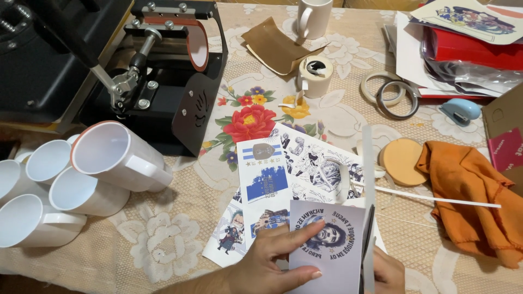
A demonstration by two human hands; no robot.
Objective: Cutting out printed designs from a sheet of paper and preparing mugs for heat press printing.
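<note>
While the left hand [267, 261] presses flat on the printed sheet [327, 239], fingers spread, the sheet lies between both hands. At its right edge, the right hand [388, 272] grips the scissors [368, 239].

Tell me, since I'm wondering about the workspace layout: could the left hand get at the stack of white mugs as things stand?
Probably yes. The left hand is pressing down a printed sheet, so it would have to let go first, but the tablecloth between it and the white mugs lies bare, with nothing in the way.
</note>
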